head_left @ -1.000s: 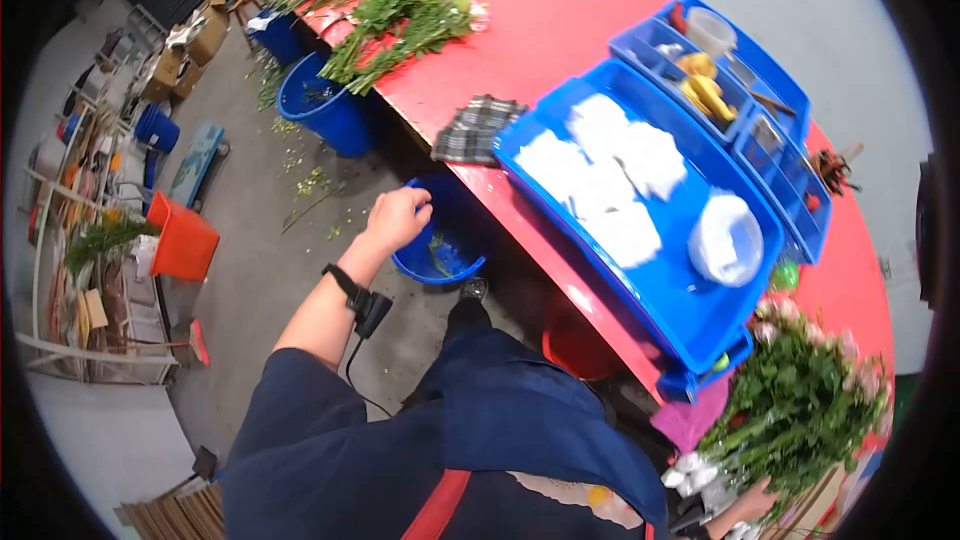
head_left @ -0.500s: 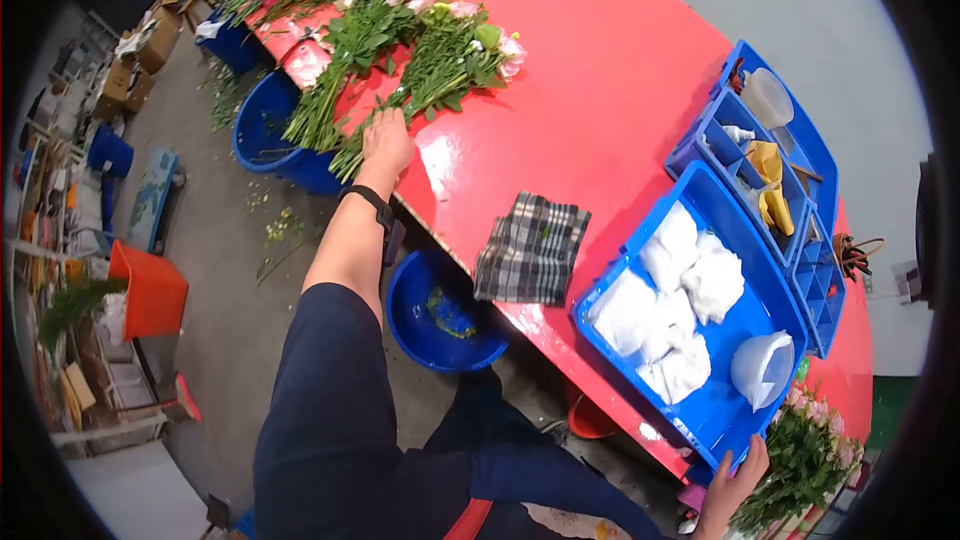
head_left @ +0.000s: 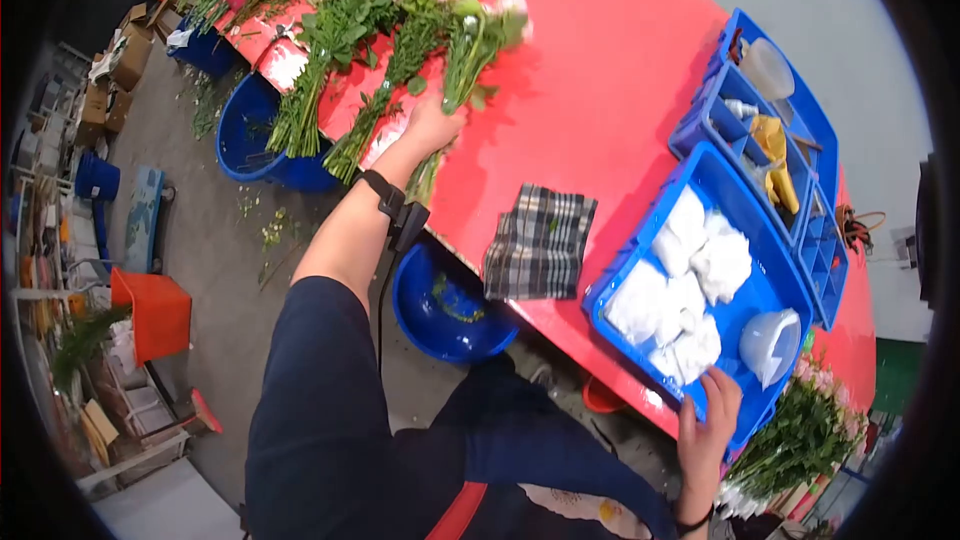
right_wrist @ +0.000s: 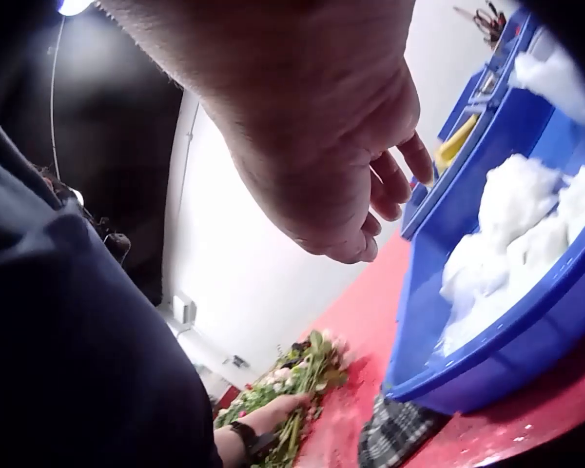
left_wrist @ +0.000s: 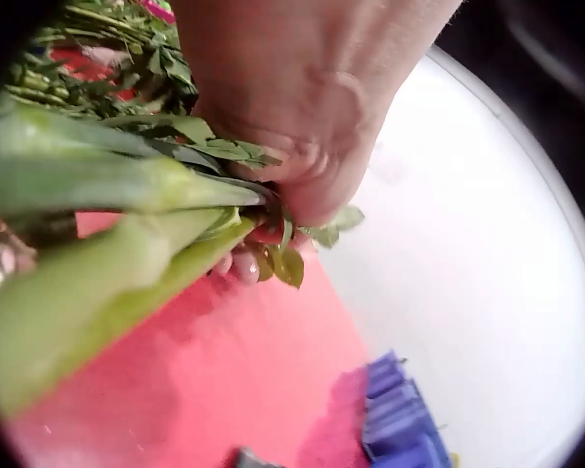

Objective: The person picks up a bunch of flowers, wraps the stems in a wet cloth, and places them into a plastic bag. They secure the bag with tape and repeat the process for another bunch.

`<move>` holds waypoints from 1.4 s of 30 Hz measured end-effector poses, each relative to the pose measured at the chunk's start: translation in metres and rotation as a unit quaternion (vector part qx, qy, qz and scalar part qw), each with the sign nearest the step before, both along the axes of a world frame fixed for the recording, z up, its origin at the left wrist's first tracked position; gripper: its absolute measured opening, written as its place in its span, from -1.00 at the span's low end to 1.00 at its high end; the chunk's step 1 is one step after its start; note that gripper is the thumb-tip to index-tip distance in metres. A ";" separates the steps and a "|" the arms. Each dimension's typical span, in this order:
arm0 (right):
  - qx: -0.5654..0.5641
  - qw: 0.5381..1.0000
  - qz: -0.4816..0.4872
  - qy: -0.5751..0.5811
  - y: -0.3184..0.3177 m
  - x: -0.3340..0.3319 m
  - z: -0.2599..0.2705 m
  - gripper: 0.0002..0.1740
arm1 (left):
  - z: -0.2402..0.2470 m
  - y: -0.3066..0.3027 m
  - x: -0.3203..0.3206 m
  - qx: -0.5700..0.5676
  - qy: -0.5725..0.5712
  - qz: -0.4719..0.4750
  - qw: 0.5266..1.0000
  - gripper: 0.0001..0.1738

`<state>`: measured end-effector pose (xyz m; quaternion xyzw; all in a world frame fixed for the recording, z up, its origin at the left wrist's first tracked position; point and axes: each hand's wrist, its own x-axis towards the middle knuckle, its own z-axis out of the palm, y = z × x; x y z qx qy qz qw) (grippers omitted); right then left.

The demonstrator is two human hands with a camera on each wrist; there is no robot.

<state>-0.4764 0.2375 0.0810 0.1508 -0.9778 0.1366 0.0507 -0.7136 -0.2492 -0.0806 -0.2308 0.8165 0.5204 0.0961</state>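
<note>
My left hand (head_left: pixel 437 125) grips the stems of a bunch of pink flowers (head_left: pixel 472 52) above the red table (head_left: pixel 610 60). Thick green stems (left_wrist: pixel 88 283) run through that hand in the left wrist view. Two more bunches lie to its left: a leafy bunch (head_left: pixel 310 90) and a narrower green bunch (head_left: pixel 385 95). My right hand (head_left: pixel 708 425) is at the near edge of the blue tray (head_left: pixel 772 285), its fingers loosely bent and holding nothing. White wads (head_left: pixel 685 280) and a translucent tub (head_left: pixel 770 345) sit in the tray.
A plaid cloth (head_left: pixel 540 245) lies left of the tray. Behind it stands a blue compartment box (head_left: pixel 825 265). Blue buckets (head_left: pixel 430 315) stand on the floor along the table edge. More pink flowers (head_left: pixel 810 430) lie at the right.
My left hand reached from above the floor bucket to the bunches and has now lifted one to the right. The right hand moved from the flowers at right to the tray edge.
</note>
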 end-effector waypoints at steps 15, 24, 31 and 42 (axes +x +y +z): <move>-0.483 0.742 0.072 -0.459 -0.152 -0.052 -0.082 -0.30 | 0.125 0.188 0.117 0.318 0.269 0.177 0.892 -0.74; -0.432 0.663 0.253 -0.556 -0.092 -0.037 -0.049 -0.74 | 0.180 0.163 0.253 -0.370 0.424 0.013 0.826 -0.25; -0.274 0.656 0.313 -0.630 -0.061 -0.022 -0.041 -0.70 | 0.185 0.243 0.283 -0.447 0.294 -0.442 0.720 -0.22; -0.240 0.898 0.099 -0.356 0.097 -0.090 -0.088 -0.67 | 0.102 0.266 0.273 -0.059 -0.043 -0.267 0.961 -0.84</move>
